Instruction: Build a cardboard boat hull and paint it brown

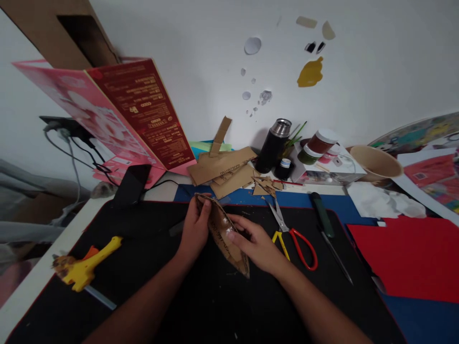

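Note:
Above the black mat I hold a boat-shaped cardboard piece, long and hollow with a pointed near end and shiny, glue-like spots inside. My left hand pinches its far end, thumb on the near face. Around the right side of its wall closes my right hand, with the thumb over the rim on the inside. Just right of that hand lie scissors with one red handle loop and a yellow one partly hidden. A yellow glue gun rests far left, apart from both hands.
A green-handled knife lies on the mat's right. Cardboard scraps, a black thermos and paint jars line the wall. Red paper covers the right side. A phone and red folder stand back left.

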Tool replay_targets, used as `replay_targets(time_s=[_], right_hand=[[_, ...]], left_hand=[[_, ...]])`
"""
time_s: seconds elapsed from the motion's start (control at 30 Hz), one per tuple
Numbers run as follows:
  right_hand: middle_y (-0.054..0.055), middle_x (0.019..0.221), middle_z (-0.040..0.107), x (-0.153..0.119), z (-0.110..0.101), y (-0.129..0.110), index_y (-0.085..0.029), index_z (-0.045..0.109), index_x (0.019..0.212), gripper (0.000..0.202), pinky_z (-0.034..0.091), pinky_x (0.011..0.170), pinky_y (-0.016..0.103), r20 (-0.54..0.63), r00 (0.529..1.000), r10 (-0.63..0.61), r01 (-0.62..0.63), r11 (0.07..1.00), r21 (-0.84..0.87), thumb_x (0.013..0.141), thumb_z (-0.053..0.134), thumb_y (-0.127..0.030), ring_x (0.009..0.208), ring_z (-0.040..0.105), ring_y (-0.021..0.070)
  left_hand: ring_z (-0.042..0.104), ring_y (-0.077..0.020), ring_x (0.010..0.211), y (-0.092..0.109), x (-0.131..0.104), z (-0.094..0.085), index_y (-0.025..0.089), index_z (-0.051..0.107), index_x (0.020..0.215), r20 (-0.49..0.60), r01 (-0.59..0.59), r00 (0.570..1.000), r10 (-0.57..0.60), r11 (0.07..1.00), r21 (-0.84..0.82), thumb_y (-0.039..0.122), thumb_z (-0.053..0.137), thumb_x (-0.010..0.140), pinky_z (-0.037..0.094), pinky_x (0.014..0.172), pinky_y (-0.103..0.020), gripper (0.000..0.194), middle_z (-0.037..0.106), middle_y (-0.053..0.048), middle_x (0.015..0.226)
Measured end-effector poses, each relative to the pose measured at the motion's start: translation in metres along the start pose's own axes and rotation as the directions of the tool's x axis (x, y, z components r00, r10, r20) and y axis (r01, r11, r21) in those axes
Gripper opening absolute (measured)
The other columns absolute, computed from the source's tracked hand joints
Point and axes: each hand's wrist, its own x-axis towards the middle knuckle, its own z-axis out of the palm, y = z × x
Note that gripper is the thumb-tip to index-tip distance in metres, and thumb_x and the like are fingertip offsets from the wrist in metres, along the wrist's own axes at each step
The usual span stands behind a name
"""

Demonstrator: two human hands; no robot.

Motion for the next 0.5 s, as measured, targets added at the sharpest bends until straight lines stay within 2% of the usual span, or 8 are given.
replay_targets(time_s=[0.13,0.27,0.4,0.5], right_hand=[[0.008,0.114,0.079,-0.001,0.001,0.008,-0.025,0.063,0.144,0.054,0.058,0.094,0.042,0.004,1.0,0.02,-0.02,0.994,-0.103,0.095,0.073,-0.045,0.109,0.073,0.0275],[0.007,0.112,0.079,-0.002,0.002,0.012,-0.026,0.061,0.147,0.055,0.053,0.105,0.046,0.004,1.0,0.009,-0.008,0.988,-0.157,0.096,0.072,-0.045,0.114,0.072,0.0288],[0.009,0.125,0.076,-0.001,0.002,0.009,-0.026,0.062,0.145,0.055,0.052,0.107,0.043,0.025,1.0,0.003,-0.003,1.0,-0.022,0.095,0.073,-0.048,0.121,0.069,0.0281],[0.008,0.119,0.077,-0.001,0.001,0.006,-0.025,0.063,0.141,0.056,0.056,0.099,0.039,0.042,0.998,0.051,-0.055,0.993,0.109,0.094,0.072,-0.053,0.113,0.071,0.0263]], left_hand=[[0.056,-0.0188,0.082,-0.003,-0.001,0.0,0.023,0.065,0.095,-0.013,0.002,1.0,-0.002,1.0,0.029,0.049,0.071,0.091,0.047,0.075,-0.028,0.027,0.062,0.001,0.088],[0.054,-0.0175,0.078,-0.003,-0.002,0.002,0.023,0.062,0.092,-0.018,0.022,1.0,-0.021,0.999,0.031,0.049,0.07,0.092,0.046,0.072,-0.027,0.027,0.059,0.002,0.084],[0.057,-0.0186,0.081,0.001,-0.006,0.006,0.023,0.064,0.093,-0.008,0.044,0.999,-0.044,0.999,-0.002,0.055,0.068,0.093,0.049,0.075,-0.028,0.032,0.062,0.0,0.087],[0.062,-0.0202,0.088,0.003,-0.012,0.01,0.024,0.066,0.1,0.018,0.089,0.996,-0.088,0.995,-0.042,0.06,0.066,0.093,0.051,0.081,-0.029,0.037,0.066,-0.001,0.093]])
